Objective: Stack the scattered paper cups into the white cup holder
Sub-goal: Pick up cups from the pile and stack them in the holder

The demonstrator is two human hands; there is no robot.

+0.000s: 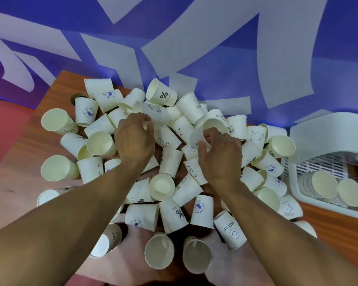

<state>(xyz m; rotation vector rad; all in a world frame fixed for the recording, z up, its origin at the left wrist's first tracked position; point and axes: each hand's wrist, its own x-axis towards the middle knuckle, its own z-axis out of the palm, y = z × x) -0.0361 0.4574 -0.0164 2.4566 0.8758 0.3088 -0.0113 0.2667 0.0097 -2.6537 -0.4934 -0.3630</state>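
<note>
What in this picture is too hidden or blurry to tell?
Head view only:
1. The blurred cup in the left hand: motion blur, print unreadable.
2. The open cup in the right hand: smeared; one or two nested, unclear.
3. The white cup holder: cut by the right edge; its stacked cups are uncountable.
4. The dark object, far left: hidden behind scattered cups.

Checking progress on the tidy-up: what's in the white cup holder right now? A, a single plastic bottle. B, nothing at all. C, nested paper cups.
C: the white cup holder on the right holds nested paper cups lying on their sides in rows.
</note>
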